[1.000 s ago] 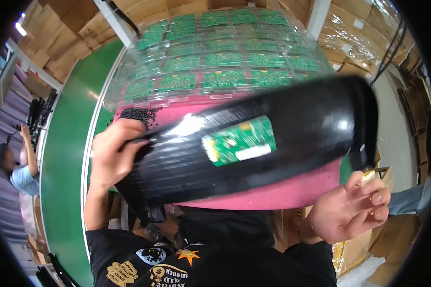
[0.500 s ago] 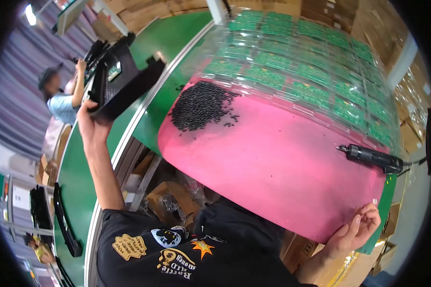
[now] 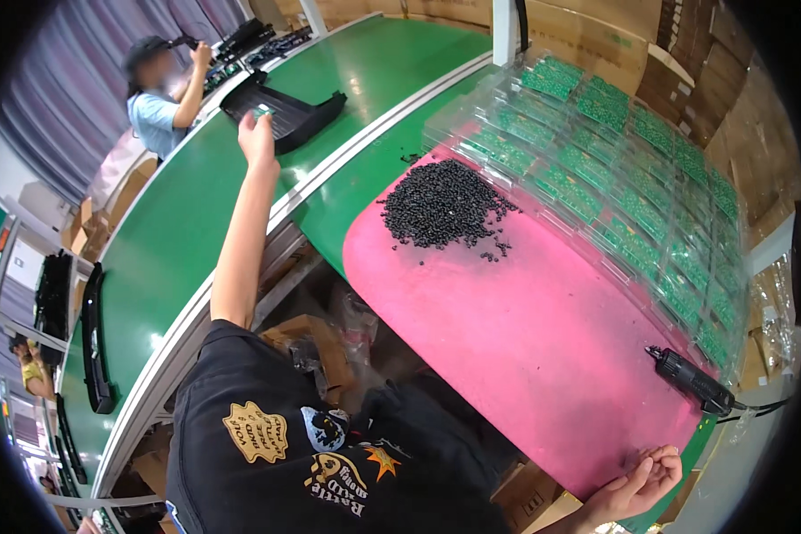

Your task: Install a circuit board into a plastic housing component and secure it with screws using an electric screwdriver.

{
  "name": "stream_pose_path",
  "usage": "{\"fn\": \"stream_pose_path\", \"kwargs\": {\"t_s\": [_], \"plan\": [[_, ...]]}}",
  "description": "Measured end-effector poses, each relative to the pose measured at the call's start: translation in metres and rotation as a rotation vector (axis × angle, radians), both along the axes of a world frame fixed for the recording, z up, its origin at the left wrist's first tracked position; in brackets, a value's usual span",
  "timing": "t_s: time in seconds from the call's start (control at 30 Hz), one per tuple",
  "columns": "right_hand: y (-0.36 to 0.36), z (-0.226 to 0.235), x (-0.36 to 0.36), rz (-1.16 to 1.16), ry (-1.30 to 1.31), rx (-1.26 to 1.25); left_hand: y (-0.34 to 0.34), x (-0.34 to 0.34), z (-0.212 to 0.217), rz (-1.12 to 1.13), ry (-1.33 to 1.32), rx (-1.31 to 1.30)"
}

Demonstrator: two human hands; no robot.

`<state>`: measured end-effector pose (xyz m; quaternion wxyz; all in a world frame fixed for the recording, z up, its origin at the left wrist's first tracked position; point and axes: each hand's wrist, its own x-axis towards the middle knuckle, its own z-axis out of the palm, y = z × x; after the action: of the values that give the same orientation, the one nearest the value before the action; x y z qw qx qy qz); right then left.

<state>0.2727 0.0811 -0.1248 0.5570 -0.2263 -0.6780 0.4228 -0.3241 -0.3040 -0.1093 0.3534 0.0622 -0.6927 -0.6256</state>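
My left arm reaches far out over the green belt. My left hand point(image 3: 257, 141) is at the near edge of a black plastic housing point(image 3: 304, 122), its fingers bunched there. The housing lies flat on the belt, and a small green circuit board point(image 3: 262, 112) shows in it by my fingertips. My right hand point(image 3: 647, 481) rests at the near right edge of the pink mat point(image 3: 507, 347), fingers curled inward. What it holds, if anything, is hidden. Beyond it on the mat lies a black electric screwdriver point(image 3: 692, 381) with a cable. A heap of small black screws point(image 3: 440, 205) sits at the mat's far left.
Clear plastic trays of green circuit boards point(image 3: 596, 178) stand along the mat's far side. A metal rail point(image 3: 365, 133) separates the bench from the green belt point(image 3: 178, 222). A long black part point(image 3: 95, 343) lies farther left on the belt. Across it, a co-worker point(image 3: 160, 98) handles black parts.
The black housing, tilted up in my left hand before, now lies flat on the belt. My view has swung left. My right hand stays curled at the mat's edge.
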Motion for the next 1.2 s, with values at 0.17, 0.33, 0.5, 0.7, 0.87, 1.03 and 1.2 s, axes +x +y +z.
{"fn": "stream_pose_path", "kwargs": {"t_s": [0.17, 0.33, 0.5, 0.7, 0.87, 1.03, 1.2], "plan": [[-0.01, 0.023, -0.015, 0.206, -0.237, 0.116, 0.118, 0.121, 0.069, -0.985, -0.03, -0.114], [-0.02, 0.065, -0.036, 0.492, -0.346, 0.089, 0.221, 0.233, 0.078, -1.752, 0.038, -0.201], [0.007, 0.077, -0.108, 0.414, -0.34, 0.477, 0.287, 0.311, 0.053, -2.253, -0.106, 0.198], [0.036, 0.031, -0.118, 0.626, -0.215, 0.119, 0.303, 0.317, 0.014, -2.47, -0.65, 0.682], [0.024, 0.037, -0.112, 0.673, -0.258, 0.114, 0.293, 0.32, 0.008, -2.475, -0.78, 0.763], [0.018, 0.038, -0.111, 0.647, -0.23, 0.124, 0.29, 0.32, 0.005, -2.512, -0.795, 0.727], [0.017, 0.043, -0.109, 0.631, -0.24, 0.178, 0.285, 0.321, 0.016, -2.509, -0.769, 0.666]]}}
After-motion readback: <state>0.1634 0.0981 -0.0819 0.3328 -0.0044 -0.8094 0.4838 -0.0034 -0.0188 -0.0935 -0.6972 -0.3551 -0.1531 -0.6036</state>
